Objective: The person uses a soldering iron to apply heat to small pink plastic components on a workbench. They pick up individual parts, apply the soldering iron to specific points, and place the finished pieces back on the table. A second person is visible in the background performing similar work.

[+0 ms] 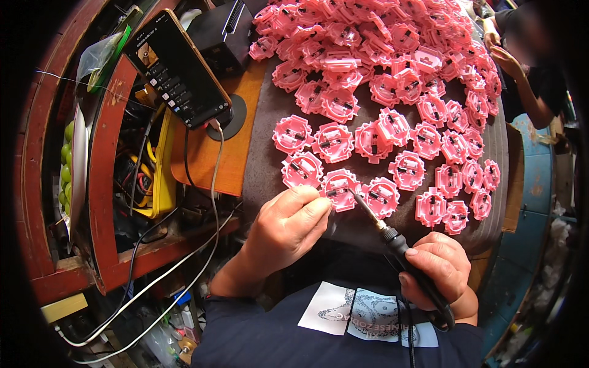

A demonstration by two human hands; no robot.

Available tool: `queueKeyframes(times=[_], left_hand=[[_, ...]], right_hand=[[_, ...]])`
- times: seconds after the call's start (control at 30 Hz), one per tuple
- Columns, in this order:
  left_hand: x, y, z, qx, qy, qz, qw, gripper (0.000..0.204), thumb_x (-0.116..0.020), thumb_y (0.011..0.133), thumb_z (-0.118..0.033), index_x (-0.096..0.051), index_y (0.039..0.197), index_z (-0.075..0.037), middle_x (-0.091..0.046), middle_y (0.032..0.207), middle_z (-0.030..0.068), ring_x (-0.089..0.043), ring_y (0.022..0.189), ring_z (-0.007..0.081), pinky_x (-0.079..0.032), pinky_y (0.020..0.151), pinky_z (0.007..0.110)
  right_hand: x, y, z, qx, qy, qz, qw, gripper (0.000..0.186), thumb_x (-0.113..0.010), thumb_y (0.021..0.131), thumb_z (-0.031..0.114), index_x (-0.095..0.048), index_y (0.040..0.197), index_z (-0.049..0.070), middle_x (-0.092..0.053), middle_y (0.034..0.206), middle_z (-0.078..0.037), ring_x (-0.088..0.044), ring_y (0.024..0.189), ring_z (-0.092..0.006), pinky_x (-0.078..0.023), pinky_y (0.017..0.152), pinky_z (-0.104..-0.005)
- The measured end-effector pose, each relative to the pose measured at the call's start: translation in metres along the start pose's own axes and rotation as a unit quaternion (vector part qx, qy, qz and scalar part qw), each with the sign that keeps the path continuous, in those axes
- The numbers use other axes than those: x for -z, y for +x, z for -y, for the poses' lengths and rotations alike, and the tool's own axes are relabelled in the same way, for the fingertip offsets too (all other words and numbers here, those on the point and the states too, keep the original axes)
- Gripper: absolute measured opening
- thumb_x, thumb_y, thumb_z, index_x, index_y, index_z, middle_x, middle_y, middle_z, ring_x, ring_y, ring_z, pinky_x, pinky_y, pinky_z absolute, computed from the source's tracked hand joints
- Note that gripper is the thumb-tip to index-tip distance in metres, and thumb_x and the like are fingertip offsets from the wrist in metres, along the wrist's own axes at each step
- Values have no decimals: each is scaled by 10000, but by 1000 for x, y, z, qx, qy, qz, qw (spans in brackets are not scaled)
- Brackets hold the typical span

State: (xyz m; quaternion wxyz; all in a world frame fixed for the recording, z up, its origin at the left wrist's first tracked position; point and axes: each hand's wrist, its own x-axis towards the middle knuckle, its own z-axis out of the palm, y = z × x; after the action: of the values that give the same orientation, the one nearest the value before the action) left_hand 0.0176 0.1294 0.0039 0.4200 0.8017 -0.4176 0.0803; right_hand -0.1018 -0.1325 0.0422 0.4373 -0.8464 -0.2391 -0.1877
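My right hand (437, 270) grips a soldering iron (405, 251) with a black handle. Its metal tip reaches a pink plastic part (341, 190) in the row nearest me. My left hand (288, 226) is closed in a pinch at the left edge of that same part; whatever lies between the fingertips is too small to make out. Each pink part is roundish with notched edges and has small black and white pieces at its middle. Another pink part (381, 197) sits just right of the iron's tip, and one more (302, 170) lies just beyond my left fingers.
A large heap of pink parts (368, 43) covers the far side of the dark work surface (264, 153). On the left, a phone (178, 67) stands on a round base with a white cable attached (216, 165). Another person's hands (506, 58) show at the far right.
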Motion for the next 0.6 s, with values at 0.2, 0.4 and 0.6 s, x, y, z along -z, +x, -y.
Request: queueKeyframes(times=[0.2, 0.4, 0.6], left_hand=[[-3, 1, 0, 0, 6, -16, 1000, 307, -837, 780, 77, -749, 1064, 1, -699, 965, 137, -715, 778, 283, -584, 679, 360], [-2, 1, 0, -1, 5, -9, 1000, 304, -838, 780, 71, -749, 1062, 0, -699, 978, 141, -718, 789, 293, -587, 689, 368], [-2, 1, -1, 3, 8, -6, 1000, 302, -835, 785, 67, -748, 1065, -1, -697, 981, 144, -720, 798, 300, -588, 695, 372]], right_hand=[[-1, 1, 2, -1, -7, 8, 1000, 449, -849, 766, 24, -672, 1172, -49, -669, 814, -121, -648, 624, -262, -542, 556, -366], [-3, 1, 2, -2, -8, 9, 1000, 453, -849, 759, 19, -676, 1173, -44, -664, 811, -115, -648, 627, -261, -542, 559, -368], [-4, 1, 1, 0, -9, 8, 1000, 449, -843, 757, 14, -678, 1170, -43, -663, 814, -112, -649, 630, -260, -545, 563, -368]])
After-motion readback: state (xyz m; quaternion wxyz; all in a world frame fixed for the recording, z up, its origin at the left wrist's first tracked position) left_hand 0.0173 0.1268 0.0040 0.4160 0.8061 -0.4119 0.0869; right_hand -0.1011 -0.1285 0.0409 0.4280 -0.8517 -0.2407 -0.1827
